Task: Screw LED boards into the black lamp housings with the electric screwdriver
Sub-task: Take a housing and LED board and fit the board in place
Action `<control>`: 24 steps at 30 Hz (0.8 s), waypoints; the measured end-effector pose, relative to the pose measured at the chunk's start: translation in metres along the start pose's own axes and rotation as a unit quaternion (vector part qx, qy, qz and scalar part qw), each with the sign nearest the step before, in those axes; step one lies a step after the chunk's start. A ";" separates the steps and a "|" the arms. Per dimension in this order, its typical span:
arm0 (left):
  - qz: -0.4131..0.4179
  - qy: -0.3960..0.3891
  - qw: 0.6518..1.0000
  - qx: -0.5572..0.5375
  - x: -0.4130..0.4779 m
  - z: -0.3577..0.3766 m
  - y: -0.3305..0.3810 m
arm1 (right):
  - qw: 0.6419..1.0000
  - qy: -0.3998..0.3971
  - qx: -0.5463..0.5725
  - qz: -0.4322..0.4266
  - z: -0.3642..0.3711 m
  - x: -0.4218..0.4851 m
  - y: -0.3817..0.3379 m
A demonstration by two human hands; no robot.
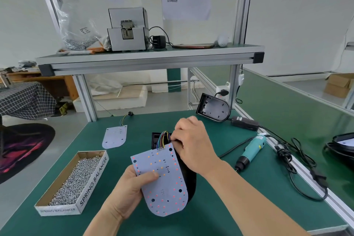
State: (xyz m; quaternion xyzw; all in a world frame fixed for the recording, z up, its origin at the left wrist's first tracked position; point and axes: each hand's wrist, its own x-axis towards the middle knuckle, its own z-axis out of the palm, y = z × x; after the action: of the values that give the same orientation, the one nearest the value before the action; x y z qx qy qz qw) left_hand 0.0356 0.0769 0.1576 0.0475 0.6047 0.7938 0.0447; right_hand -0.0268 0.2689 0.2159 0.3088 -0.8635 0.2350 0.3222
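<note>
Wires in several colours are joined to the far edge of a pale LED board. The board is held tilted above the green table by the left hand. The thumb is pressed on the board's face and the fingers are curled beneath its left edge, so the hand is clamped on it. Red and orange dots are scattered over the board. Under it, and partly hidden by it, a black housing is laid flat on the table. The right hand is placed over the housing's far end, at one o'clock from the board, with its fingers curled downward just beside the wires. Whether anything is pinched between them cannot be told.

At three o'clock from the housing, the teal electric screwdriver is laid on the table with its cable attached, touched by neither hand. At nine o'clock an open cardboard box filled with screws is set. A second board is laid flat at eleven o'clock. A second housing is propped up at one o'clock, with a black power adapter just beside it.
</note>
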 end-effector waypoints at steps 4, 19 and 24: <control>0.006 -0.020 0.999 0.034 0.001 -0.002 0.005 | 0.979 -0.095 0.129 0.124 -0.007 0.006 0.012; 0.030 -0.085 0.975 0.201 -0.004 0.012 0.003 | 0.974 -0.218 0.040 0.054 -0.011 0.004 0.022; 0.035 -0.121 0.966 0.224 -0.004 0.021 0.010 | 0.974 -0.210 0.064 0.060 -0.016 0.003 0.025</control>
State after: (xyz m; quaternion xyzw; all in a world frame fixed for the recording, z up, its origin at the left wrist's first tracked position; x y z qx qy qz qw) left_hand 0.0421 0.0936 0.1730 0.1734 0.7549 0.6276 0.0779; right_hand -0.0386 0.2948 0.2235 0.3188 -0.9120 0.2384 0.0992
